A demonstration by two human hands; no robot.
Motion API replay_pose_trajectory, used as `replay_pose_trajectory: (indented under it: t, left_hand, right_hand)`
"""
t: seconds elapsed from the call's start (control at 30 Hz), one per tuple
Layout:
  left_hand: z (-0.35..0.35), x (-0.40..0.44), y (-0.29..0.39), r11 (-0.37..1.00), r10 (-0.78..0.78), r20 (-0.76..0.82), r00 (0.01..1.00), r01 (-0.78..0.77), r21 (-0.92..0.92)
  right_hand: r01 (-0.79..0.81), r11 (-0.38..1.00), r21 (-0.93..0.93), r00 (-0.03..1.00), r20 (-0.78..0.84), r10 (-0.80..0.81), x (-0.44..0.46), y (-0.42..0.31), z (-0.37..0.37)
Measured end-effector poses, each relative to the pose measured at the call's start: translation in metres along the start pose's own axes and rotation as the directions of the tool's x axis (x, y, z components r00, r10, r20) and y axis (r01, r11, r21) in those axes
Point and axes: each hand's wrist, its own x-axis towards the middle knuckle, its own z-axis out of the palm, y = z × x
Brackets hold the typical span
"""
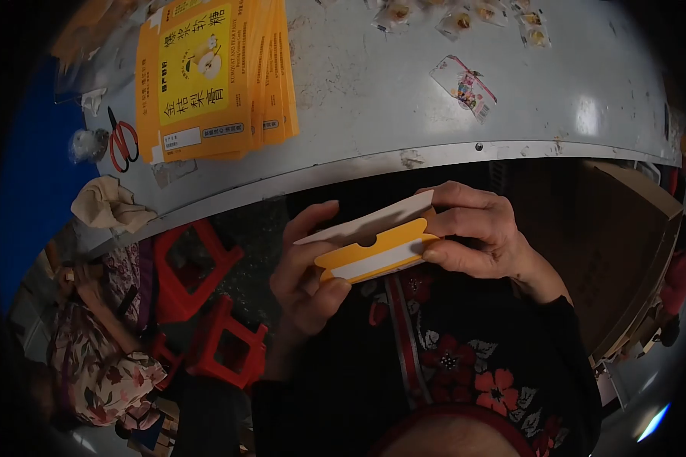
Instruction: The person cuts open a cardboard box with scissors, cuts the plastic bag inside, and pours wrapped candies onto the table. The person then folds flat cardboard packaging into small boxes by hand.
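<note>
Both my hands hold one small yellow carton (370, 251) with white flaps, above my lap and just off the table's near edge. My left hand (305, 274) grips its left end, thumb on the near side and fingers behind. At the right end, my right hand (480, 232) pinches it between thumb and fingers. The carton's end facing me is open, with a pale flap standing up along the far side. Its inside is mostly hidden.
On the table (343, 91) lie a stack of flat yellow cartons (198, 84), red-handled scissors (122, 141), a beige cloth (110, 206), a printed packet (465, 87) and several small wrapped pieces (457, 19). Red stools (229, 343) and a seated person (103, 350) are left; a cardboard box (625, 228) stands right.
</note>
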Motion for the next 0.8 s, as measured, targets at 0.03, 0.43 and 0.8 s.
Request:
replay_pose_trajectory:
  t: [0.03, 0.43, 0.8]
  left_hand:
    - [0.005, 0.000, 0.001, 1.000, 0.005, -0.007, 1.000, -0.005, 0.006]
    - [0.001, 0.011, 0.010, 0.910, 0.116, 0.089, 0.989, -0.142, 0.391]
    - [0.011, 0.003, -0.006, 0.982, 0.188, -0.121, 0.975, -0.184, 0.044]
  right_hand:
    - [-0.047, 0.999, -0.006, 0.999, -0.026, 0.047, -0.001, -0.002, 0.000]
    - [-0.036, 0.985, -0.166, 0.999, -0.030, 0.031, 0.003, 0.004, -0.004]
    - [0.093, 0.993, -0.076, 0.993, -0.069, -0.098, 0.008, 0.010, -0.003]
